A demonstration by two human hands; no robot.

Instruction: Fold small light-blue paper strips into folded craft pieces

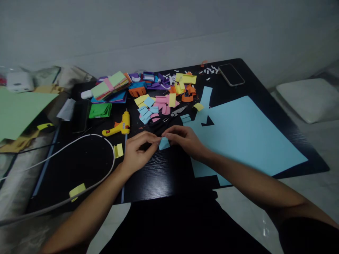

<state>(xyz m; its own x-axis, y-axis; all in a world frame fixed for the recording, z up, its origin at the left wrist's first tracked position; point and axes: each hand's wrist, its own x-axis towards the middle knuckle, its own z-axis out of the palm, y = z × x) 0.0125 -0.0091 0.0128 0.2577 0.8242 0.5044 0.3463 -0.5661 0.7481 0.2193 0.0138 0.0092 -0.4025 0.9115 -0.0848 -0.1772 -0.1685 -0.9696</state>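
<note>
Between my two hands is a small piece of light blue paper, which looks folded. My left hand pinches its left side with thumb and fingers. At its upper right edge the fingertips of my right hand close on the same piece. A pair of scissors lies just beyond my hands, its dark handles partly hidden in shadow. Large light blue sheets spread under and beside my right forearm. A yellow glue gun rests beyond my left hand, and a small yellow folded paper is beside my left wrist.
Cut paper pieces in several colours are heaped at the back of the black table. A banded paper stack and green papers lie back left. A phone is back right. A white cable loops at left.
</note>
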